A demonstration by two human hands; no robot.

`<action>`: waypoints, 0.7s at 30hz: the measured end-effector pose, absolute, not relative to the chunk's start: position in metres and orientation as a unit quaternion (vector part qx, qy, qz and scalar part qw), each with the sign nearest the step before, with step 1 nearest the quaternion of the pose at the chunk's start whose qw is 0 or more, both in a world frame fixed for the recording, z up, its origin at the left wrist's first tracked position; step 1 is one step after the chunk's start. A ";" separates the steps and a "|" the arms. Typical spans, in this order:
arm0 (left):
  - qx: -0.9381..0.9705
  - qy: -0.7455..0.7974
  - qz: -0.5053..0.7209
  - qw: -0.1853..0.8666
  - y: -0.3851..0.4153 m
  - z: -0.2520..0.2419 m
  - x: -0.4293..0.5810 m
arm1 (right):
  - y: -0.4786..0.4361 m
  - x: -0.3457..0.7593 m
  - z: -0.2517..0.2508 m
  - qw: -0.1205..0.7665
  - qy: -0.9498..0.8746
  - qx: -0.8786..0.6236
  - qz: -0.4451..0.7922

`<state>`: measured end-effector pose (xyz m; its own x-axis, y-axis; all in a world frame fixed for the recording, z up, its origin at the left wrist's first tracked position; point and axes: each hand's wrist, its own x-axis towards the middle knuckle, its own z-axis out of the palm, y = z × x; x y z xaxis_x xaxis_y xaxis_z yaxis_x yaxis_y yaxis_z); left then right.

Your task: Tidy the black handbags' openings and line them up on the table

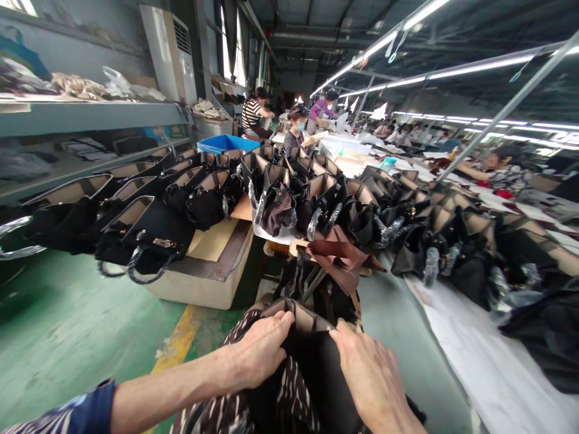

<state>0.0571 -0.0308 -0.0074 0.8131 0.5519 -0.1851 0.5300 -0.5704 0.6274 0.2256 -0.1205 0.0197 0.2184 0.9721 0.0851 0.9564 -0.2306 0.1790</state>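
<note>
A black handbag (319, 367) with a beige lining rests on my lap, its mouth facing away from me. My left hand (266, 346) pinches the bag's rim at the left, thumb and fingers closed on the edge. On the right side of the same rim, my right hand (368, 371) grips the edge with its fingers bent. The lower part of the bag is partly hidden by my hands and forearms. Just beyond it, a brown piece of cloth or leather (341, 256) drapes over the end of the work surface.
Rows of black handbags (167, 229) with plastic-wrapped handles stand ahead and to both sides. A pale bin (199, 289) stands left on the green floor. White sheeting (470, 337) covers the right-hand table. Farther back are a blue crate (226, 143) and several seated or standing people.
</note>
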 end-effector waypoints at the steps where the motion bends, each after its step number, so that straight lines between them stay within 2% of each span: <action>1: 0.886 0.305 0.036 0.347 -0.028 -0.012 0.055 | -0.121 0.226 0.017 0.038 0.621 0.778 0.088; 6: 0.879 0.312 0.101 0.345 -0.019 -0.024 0.059 | -0.121 0.227 0.010 0.016 0.634 0.768 0.089; 12: 0.890 0.302 0.088 0.330 -0.019 -0.018 0.070 | -0.123 0.228 0.013 0.009 0.634 0.766 0.102; 21: 0.924 0.340 0.094 0.150 -0.012 -0.009 0.078 | -0.127 0.220 0.012 0.034 0.656 0.750 0.080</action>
